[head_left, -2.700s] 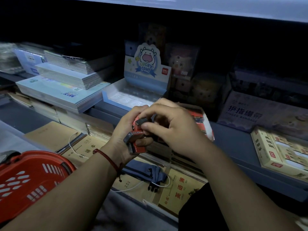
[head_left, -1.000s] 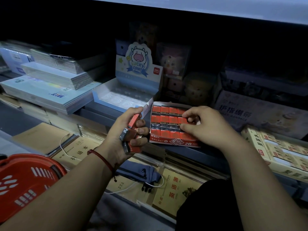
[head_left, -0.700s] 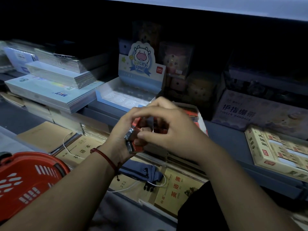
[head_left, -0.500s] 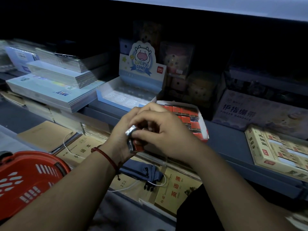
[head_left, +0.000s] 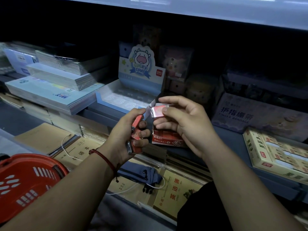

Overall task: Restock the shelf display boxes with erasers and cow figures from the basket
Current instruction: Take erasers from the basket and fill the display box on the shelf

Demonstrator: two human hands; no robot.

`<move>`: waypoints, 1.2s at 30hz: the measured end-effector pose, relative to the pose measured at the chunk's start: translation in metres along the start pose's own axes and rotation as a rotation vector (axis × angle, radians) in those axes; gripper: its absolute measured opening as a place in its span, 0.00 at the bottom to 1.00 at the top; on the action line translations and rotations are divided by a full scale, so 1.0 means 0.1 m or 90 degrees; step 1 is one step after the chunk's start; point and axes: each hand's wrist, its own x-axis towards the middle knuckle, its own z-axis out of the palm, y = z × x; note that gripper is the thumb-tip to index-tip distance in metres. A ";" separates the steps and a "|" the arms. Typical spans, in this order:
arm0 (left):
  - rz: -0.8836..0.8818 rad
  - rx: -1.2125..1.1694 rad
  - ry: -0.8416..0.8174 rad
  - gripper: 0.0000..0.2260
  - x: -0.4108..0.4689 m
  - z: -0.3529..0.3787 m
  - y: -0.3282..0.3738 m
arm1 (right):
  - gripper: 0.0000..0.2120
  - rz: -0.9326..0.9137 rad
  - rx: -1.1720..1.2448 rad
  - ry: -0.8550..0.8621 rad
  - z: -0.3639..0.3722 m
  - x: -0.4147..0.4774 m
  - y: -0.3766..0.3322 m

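Observation:
My left hand [head_left: 126,135] grips a small bunch of red wrapped erasers [head_left: 137,130] in front of the shelf. My right hand [head_left: 186,124] pinches a single red eraser [head_left: 158,111] between thumb and fingers, raised just above the red eraser display box [head_left: 166,139], which it mostly hides. Behind stands the blue "Lucky Cow" display box [head_left: 116,99] with its cow header card. The red basket [head_left: 25,184] sits at the lower left.
Stacks of notebooks [head_left: 50,90] lie left of the cow box. A finger bandage box [head_left: 250,114] and a yellow eraser box [head_left: 275,155] stand to the right. Exercise books [head_left: 80,150], a blue pouch [head_left: 140,174] and a white cord lie on the lower ledge.
My right hand has drawn one eraser out of the bunch in my left hand and lifted it up and to the right, above the red box.

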 end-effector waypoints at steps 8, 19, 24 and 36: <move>0.031 0.012 0.021 0.16 0.04 0.00 -0.03 | 0.04 -0.014 -0.259 0.119 -0.25 0.01 -0.07; 0.013 0.043 0.014 0.17 0.07 -0.05 -0.05 | 0.09 0.030 -0.604 0.282 -0.68 0.03 -0.11; 0.022 0.049 0.017 0.17 0.07 -0.01 -0.05 | 0.10 0.019 -0.719 0.254 -0.62 0.01 -0.10; 0.017 0.047 -0.005 0.17 0.06 -0.04 -0.06 | 0.12 0.052 -0.791 0.256 -0.63 0.04 -0.04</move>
